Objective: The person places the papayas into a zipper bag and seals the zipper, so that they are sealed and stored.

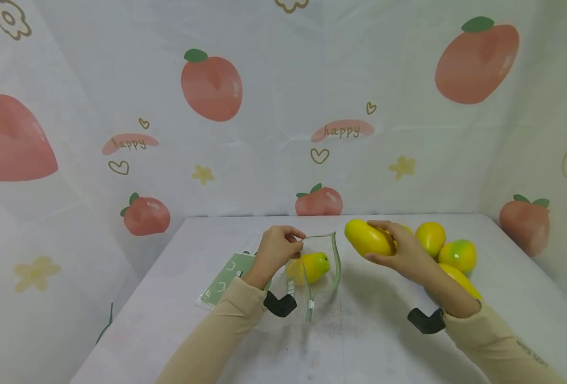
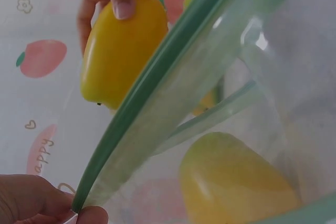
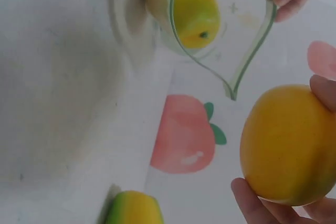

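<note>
My left hand (image 1: 276, 248) pinches the green zip edge of a clear zip bag (image 1: 337, 261), whose mouth gapes toward the right. One yellow mango (image 1: 316, 266) with a greenish tip lies inside the bag, seen through the clear plastic. To the right of the mouth, my right hand (image 1: 405, 253) grips a second yellow mango (image 1: 367, 237), raised above the table. In the left wrist view this held mango (image 2: 123, 51) shows beyond the green edge. Fingers and thumb wrap the held mango (image 3: 286, 145) in the right wrist view, apart from the bag's rim (image 3: 255, 45).
Several more mangoes (image 1: 458, 256) sit on the right of the white table (image 1: 360, 341), partly behind my right arm. A flat green printed bag (image 1: 226, 277) in clear plastic lies to the left. A white cloth (image 1: 264, 149) with printed peaches hangs behind the table.
</note>
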Demonstrator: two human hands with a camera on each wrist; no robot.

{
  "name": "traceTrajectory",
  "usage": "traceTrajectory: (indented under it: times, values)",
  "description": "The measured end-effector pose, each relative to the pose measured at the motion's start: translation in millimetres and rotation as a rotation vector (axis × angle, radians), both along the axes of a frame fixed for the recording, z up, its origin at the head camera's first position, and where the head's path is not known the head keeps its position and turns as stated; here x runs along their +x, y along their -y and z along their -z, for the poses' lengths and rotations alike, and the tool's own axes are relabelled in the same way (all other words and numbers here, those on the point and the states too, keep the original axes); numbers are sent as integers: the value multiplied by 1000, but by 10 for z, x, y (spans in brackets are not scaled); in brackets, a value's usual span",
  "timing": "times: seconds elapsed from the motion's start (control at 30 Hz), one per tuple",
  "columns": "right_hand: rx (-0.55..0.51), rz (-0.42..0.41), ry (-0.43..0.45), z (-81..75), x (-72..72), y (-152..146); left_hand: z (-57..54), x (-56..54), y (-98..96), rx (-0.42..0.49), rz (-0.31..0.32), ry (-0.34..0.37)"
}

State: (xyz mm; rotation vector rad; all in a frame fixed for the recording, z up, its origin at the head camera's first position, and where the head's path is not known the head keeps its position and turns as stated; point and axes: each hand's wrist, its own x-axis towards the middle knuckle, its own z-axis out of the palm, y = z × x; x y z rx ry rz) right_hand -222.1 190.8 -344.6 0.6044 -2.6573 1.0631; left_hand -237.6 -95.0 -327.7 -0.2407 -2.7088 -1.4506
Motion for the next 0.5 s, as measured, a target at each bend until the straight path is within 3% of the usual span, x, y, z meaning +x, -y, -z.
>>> traceTrajectory:
  times: [0.5]
  values:
    - [-14,-80,-71,166,128,260,17,-8,4,-6,1,-5]
